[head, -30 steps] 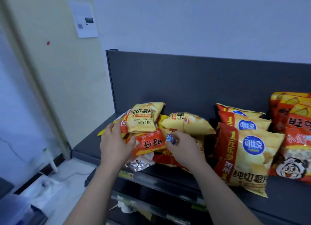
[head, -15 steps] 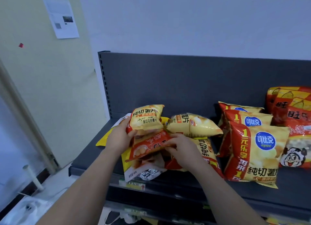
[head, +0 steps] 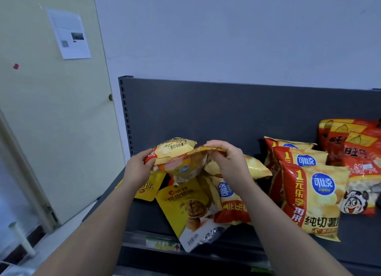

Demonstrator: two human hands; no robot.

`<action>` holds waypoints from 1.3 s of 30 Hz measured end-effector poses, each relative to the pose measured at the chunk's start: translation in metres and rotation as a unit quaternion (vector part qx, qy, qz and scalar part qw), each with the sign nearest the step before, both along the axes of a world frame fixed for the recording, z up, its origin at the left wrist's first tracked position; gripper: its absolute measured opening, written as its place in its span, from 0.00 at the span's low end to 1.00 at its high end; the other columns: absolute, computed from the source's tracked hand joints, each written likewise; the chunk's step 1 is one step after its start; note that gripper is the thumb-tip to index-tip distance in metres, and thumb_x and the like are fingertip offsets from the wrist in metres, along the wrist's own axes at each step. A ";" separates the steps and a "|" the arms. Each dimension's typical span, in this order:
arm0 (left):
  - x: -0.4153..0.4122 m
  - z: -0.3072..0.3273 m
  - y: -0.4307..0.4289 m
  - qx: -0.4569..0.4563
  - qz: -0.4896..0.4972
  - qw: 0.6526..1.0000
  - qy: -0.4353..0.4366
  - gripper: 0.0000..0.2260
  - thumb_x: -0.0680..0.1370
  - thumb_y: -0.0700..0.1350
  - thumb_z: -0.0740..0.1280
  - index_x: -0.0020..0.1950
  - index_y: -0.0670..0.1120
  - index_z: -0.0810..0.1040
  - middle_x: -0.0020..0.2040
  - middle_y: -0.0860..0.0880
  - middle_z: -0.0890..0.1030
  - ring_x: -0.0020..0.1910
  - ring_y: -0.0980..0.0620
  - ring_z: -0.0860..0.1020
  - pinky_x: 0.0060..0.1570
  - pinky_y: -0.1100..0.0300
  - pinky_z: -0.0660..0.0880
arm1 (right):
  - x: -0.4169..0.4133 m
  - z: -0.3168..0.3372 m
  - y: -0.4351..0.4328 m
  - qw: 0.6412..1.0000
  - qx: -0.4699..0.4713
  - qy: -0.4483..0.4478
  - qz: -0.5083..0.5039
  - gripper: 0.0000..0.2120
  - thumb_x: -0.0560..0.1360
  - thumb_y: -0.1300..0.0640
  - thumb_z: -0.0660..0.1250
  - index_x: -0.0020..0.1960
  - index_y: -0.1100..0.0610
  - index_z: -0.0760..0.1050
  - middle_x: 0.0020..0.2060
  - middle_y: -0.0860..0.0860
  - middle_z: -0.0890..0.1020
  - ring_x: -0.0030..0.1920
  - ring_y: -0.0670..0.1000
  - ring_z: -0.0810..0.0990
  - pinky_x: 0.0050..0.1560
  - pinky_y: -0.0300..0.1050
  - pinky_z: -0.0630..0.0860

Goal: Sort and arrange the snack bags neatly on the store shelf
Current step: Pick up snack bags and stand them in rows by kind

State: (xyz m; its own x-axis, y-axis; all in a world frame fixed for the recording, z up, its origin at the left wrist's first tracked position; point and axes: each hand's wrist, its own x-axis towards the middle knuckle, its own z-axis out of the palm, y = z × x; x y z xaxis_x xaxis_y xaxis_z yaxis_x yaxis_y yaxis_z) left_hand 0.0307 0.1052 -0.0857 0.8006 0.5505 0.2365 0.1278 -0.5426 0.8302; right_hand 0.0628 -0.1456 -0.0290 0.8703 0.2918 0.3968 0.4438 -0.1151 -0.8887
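Now, the grey shelf [head: 206, 110] carries an upright row of chip bags [head: 313, 195] at the right, with red bags [head: 358, 150] further right. A yellow walnut pouch [head: 185, 205] lies over the near edge. Above the loose pile on the left you hold two stacked small bags [head: 177, 158]. Your left hand [head: 137, 168] grips their left end and your right hand [head: 228, 160] pinches their right edge.
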 end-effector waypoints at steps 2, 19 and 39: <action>0.002 -0.005 0.002 -0.006 0.004 1.000 -0.004 0.16 0.81 0.43 0.64 0.69 0.49 0.76 0.58 0.47 0.82 0.50 0.49 0.80 0.38 0.64 0.73 | 0.000 0.002 0.001 0.999 0.040 0.019 -0.001 0.09 0.79 0.60 0.66 0.50 0.50 0.83 0.51 0.45 0.83 0.52 0.40 0.80 0.47 0.32 0.77; -0.018 -0.026 -0.001 -0.007 -0.009 0.996 0.090 0.23 0.79 0.43 0.66 0.75 0.49 0.66 0.60 0.45 0.78 0.48 0.47 0.79 0.32 0.62 0.73 | 0.008 0.044 0.002 0.949 0.294 0.083 0.079 0.07 0.80 0.64 0.62 0.52 0.61 0.79 0.48 0.56 0.83 0.54 0.53 0.83 0.58 0.46 0.79; -0.034 -0.013 -0.020 0.015 -0.111 0.978 0.174 0.56 0.59 0.63 0.80 0.79 0.55 0.52 0.75 0.47 0.61 0.71 0.44 0.66 0.65 0.46 0.72 | 0.010 0.037 0.012 0.898 0.390 0.201 0.028 0.10 0.78 0.66 0.61 0.41 0.60 0.76 0.36 0.51 0.81 0.42 0.47 0.81 0.45 0.39 0.80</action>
